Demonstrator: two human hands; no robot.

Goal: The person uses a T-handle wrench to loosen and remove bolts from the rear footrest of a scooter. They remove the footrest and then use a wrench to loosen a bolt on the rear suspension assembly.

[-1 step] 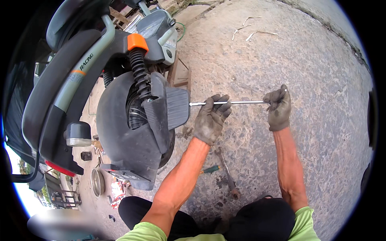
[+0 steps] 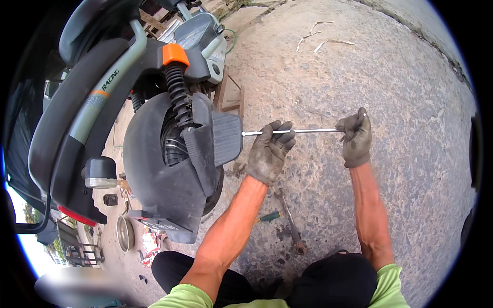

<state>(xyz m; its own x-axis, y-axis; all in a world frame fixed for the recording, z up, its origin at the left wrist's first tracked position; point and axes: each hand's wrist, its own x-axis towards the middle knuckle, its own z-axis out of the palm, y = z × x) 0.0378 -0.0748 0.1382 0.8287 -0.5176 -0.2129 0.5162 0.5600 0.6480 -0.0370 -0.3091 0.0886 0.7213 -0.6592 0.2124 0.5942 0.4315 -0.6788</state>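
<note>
A long, slim silver socket wrench (image 2: 318, 131) runs level across the middle of the view. Its left end meets the ribbed black side cover (image 2: 228, 138) beside the scooter's rear wheel; what the tip sits on is hidden. My left hand (image 2: 269, 154), in a dirty grey-brown work glove, supports the shaft near that end, fingers curled loosely about it. My right hand (image 2: 356, 138), gloved alike, is closed round the far right end, so the handle is mostly covered. The grey and black scooter (image 2: 164, 205) fills the left side, its black spring shock absorber (image 2: 178, 95) topped in orange.
On the rough concrete between my knees and hands lie a large wrench (image 2: 291, 220) and a green-handled tool (image 2: 269, 216). A metal bowl (image 2: 125, 233) stands at the lower left, near a red-and-white wrapper (image 2: 150, 249). Dry twigs (image 2: 331, 43) lie farther off.
</note>
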